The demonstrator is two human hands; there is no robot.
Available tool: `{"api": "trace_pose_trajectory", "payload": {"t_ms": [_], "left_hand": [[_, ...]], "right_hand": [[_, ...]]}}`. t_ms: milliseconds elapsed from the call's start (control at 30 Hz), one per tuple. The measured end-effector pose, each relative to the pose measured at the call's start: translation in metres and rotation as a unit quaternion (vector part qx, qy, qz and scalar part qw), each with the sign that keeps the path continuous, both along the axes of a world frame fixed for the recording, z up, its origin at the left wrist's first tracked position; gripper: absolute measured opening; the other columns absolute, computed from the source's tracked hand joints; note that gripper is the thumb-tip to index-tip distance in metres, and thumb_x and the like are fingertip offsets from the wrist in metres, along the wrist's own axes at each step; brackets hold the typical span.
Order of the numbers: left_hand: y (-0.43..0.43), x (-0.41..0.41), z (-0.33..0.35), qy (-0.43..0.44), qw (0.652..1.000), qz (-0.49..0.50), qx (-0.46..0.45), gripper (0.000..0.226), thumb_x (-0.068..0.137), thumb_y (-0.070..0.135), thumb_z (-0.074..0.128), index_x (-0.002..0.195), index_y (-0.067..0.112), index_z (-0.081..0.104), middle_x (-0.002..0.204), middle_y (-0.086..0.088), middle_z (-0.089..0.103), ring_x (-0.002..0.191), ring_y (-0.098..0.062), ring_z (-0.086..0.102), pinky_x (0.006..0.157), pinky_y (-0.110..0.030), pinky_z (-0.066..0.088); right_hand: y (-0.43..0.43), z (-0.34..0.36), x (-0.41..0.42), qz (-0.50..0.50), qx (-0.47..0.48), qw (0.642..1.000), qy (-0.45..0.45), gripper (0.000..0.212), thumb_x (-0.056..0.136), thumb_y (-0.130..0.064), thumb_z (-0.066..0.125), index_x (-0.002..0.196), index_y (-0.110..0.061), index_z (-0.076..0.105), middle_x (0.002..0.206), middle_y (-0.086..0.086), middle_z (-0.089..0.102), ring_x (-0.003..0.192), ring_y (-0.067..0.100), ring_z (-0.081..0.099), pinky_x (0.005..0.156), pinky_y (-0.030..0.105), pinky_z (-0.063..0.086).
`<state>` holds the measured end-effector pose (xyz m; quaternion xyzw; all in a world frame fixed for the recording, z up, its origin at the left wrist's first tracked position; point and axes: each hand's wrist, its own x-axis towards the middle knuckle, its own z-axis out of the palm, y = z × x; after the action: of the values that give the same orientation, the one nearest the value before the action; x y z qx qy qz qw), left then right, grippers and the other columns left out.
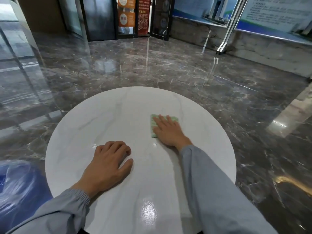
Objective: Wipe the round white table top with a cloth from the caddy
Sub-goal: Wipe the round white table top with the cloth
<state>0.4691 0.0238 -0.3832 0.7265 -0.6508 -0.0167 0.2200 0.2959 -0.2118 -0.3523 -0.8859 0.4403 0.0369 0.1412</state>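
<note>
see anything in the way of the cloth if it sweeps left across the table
Only the left hand, resting on the table nearer and left of the cloth under the right hand. Nothing else visible lies on it.

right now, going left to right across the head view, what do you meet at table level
blue plastic thing, left hand on the white table top, right hand flat on the green cloth
</note>
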Motion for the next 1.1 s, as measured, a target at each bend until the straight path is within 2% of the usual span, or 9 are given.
{"api": "trace_pose_trajectory", "payload": {"t_ms": [167, 233, 367, 533, 700, 800, 900, 1000, 1100], "left_hand": [[0.0, -0.001, 0.002, 0.01, 1.0, 0.0, 0.002, 0.023, 0.094, 0.058, 0.044, 0.108, 0.042, 0.052, 0.118, 0.027, 0.046, 0.12, -0.006, 0.043, 0.1, -0.033, 0.026], [0.0, -0.001, 0.003, 0.013, 1.0, 0.003, 0.004, 0.022, 0.093, 0.058, 0.045, 0.107, 0.043, 0.051, 0.117, 0.027, 0.046, 0.12, -0.006, 0.043, 0.1, -0.032, 0.026], [-0.001, 0.001, -0.001, 0.013, 1.0, 0.002, 0.005, 0.024, 0.094, 0.059, 0.044, 0.11, 0.043, 0.05, 0.118, 0.027, 0.044, 0.121, -0.004, 0.041, 0.101, -0.031, 0.026], [-0.005, 0.006, -0.005, 0.053, 0.998, 0.037, 0.001, 0.035, 0.092, 0.059, 0.046, 0.118, 0.038, 0.053, 0.123, 0.023, 0.042, 0.124, -0.004, 0.038, 0.102, -0.029, 0.026], [-0.005, 0.003, -0.006, 0.031, 0.999, 0.023, 0.0, 0.037, 0.093, 0.057, 0.046, 0.12, 0.034, 0.053, 0.125, 0.02, 0.043, 0.126, -0.008, 0.041, 0.104, -0.029, 0.027], [-0.006, 0.002, -0.005, 0.031, 0.999, 0.021, -0.005, 0.036, 0.094, 0.055, 0.047, 0.121, 0.032, 0.053, 0.125, 0.018, 0.044, 0.126, -0.009, 0.042, 0.105, -0.029, 0.028], [-0.005, 0.002, -0.003, 0.035, 0.999, 0.018, -0.009, 0.036, 0.095, 0.054, 0.048, 0.123, 0.031, 0.053, 0.127, 0.016, 0.043, 0.126, -0.01, 0.041, 0.104, -0.029, 0.028], [-0.006, 0.003, -0.001, 0.043, 0.999, 0.016, 0.002, 0.039, 0.095, 0.055, 0.046, 0.125, 0.031, 0.054, 0.129, 0.014, 0.045, 0.127, -0.011, 0.038, 0.105, -0.029, 0.028], [-0.006, 0.009, 0.003, 0.06, 0.998, 0.004, 0.013, 0.04, 0.093, 0.057, 0.045, 0.124, 0.032, 0.056, 0.128, 0.017, 0.046, 0.127, -0.009, 0.039, 0.103, -0.029, 0.031]], "right_hand": [[-0.053, -0.003, -0.13, -0.167, -0.004, 0.985, 0.034, 0.06, 0.108, -0.05, 0.019, 0.164, -0.037, 0.002, 0.173, -0.009, -0.005, 0.159, 0.023, -0.007, 0.125, 0.05, -0.001], [-0.063, -0.003, -0.159, -0.208, 0.004, 0.977, 0.039, 0.06, 0.107, -0.051, 0.019, 0.164, -0.039, 0.002, 0.172, -0.011, -0.006, 0.159, 0.022, -0.008, 0.125, 0.051, -0.002], [-0.084, -0.005, -0.159, -0.238, 0.015, 0.971, 0.033, 0.061, 0.106, -0.05, 0.018, 0.164, -0.039, 0.003, 0.172, -0.012, -0.007, 0.158, 0.022, -0.011, 0.125, 0.052, -0.004], [-0.11, -0.001, -0.119, -0.245, 0.024, 0.968, 0.044, 0.062, 0.105, -0.047, 0.016, 0.164, -0.037, 0.0, 0.172, -0.011, -0.01, 0.158, 0.025, -0.014, 0.124, 0.056, -0.007], [-0.115, 0.0, -0.019, -0.153, 0.017, 0.988, 0.024, 0.061, 0.106, -0.048, 0.015, 0.164, -0.036, -0.001, 0.172, -0.01, -0.01, 0.158, 0.026, -0.014, 0.124, 0.056, -0.008], [-0.084, -0.002, 0.076, -0.03, 0.009, 0.999, 0.027, 0.061, 0.107, -0.047, 0.015, 0.164, -0.035, -0.001, 0.172, -0.009, -0.01, 0.158, 0.027, -0.014, 0.124, 0.057, -0.008], [-0.026, -0.005, 0.163, 0.114, 0.01, 0.993, 0.026, 0.061, 0.107, -0.05, 0.014, 0.164, -0.035, 0.0, 0.172, -0.01, -0.012, 0.157, 0.026, -0.017, 0.123, 0.057, -0.012], [0.011, -0.005, 0.192, 0.185, 0.017, 0.982, 0.021, 0.06, 0.108, -0.05, 0.015, 0.164, -0.036, -0.001, 0.172, -0.01, -0.012, 0.157, 0.024, -0.017, 0.123, 0.055, -0.013], [0.001, -0.002, 0.172, 0.17, 0.016, 0.985, 0.008, 0.06, 0.108, -0.051, 0.018, 0.164, -0.037, 0.003, 0.172, -0.01, -0.008, 0.158, 0.023, -0.012, 0.125, 0.05, -0.008]]}}
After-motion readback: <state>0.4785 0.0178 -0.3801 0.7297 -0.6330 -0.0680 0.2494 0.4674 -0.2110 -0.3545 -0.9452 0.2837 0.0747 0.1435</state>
